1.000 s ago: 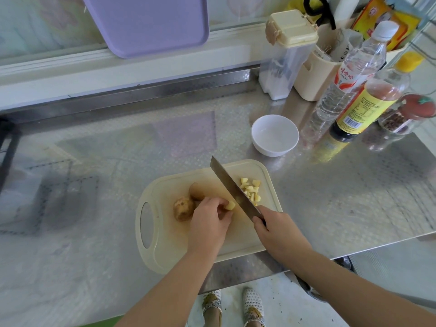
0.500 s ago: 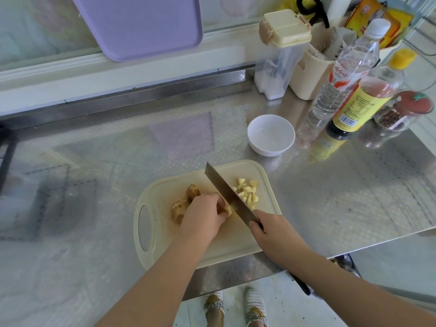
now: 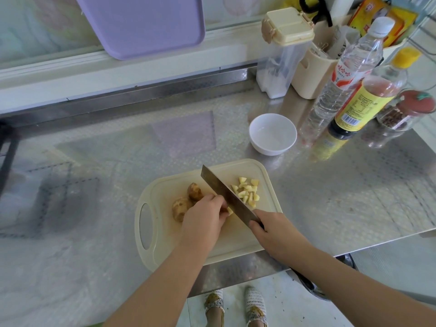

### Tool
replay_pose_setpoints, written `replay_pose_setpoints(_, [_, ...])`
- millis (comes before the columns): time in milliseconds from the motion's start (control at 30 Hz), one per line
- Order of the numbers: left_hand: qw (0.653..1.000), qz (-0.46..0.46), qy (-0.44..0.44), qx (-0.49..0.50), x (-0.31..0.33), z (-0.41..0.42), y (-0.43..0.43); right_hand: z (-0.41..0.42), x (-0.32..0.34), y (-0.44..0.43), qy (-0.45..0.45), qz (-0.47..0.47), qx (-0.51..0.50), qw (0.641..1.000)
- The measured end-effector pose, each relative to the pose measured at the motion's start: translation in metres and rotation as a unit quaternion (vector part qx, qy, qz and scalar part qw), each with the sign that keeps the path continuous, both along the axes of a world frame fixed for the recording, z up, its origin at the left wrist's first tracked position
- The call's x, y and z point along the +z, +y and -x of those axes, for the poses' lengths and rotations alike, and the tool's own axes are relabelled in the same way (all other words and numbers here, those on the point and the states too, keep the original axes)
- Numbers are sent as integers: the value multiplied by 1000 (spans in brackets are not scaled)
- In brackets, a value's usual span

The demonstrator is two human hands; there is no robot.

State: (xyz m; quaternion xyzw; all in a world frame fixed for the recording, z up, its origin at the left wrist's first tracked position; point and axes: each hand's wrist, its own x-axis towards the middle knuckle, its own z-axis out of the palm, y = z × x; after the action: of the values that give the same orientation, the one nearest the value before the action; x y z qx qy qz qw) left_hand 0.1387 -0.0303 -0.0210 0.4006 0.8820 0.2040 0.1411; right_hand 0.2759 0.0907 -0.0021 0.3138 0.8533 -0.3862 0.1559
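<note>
Soft, even daylight fills the scene, bright but not harsh. The metal worktop point(image 3: 342, 185) throws back a pale sheen beyond the right hand point(image 3: 274, 232), with a mauve reflection further back. Shadows under both hands are faint and diffuse. Wide-angle bending curves the worktop's back edge and leans the bottles point(image 3: 349, 74) far right of the hands. Detail is slightly soft throughout, and softer towards the corners.

The counter point(image 3: 330, 197) is shiny sheet metal pressed with a fine dotted texture, and the cutting board point(image 3: 165, 192) on it is smooth, matt cream plastic. The knife point(image 3: 224, 192) has a dull, stained metal blade, while the ginger point(image 3: 181, 207) has rough, knobbly brown skin and its cut pieces point(image 3: 246, 191) show pale yellow faces. The bowl point(image 3: 271, 147) is glossy white, and the tall bottle point(image 3: 342, 83) is clear ribbed plastic.
</note>
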Motion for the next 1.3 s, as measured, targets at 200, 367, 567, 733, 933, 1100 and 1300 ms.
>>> replay_pose_setpoints(200, [1000,-16,11,2,-2,0,-3,3,3,2,-8,13,-9,1000])
replay_pose_setpoints(367, [999,-41,-5,-3,-7,0,-8,10,1,0,-22,28,-1,999])
replay_pose_setpoints(567, [998,-69,-6,11,-13,-4,-16,19,-4,-3,-30,-8,21,999])
replay_pose_setpoints(733, [997,-73,-3,10,-18,-9,-20,8,-3,-1,-1,-33,-33,999])
replay_pose_setpoints(933, [994,-101,-45,23,-19,-12,-25,1,3,4,-6,-25,-23,999])
replay_pose_setpoints(1100, [989,-108,-79,57,-18,-14,-24,0,5,-1,5,-11,-31,999])
replay_pose_setpoints(1300, [987,-124,-74,64,-18,-18,-22,-1,4,-12,-6,-13,-18,1000])
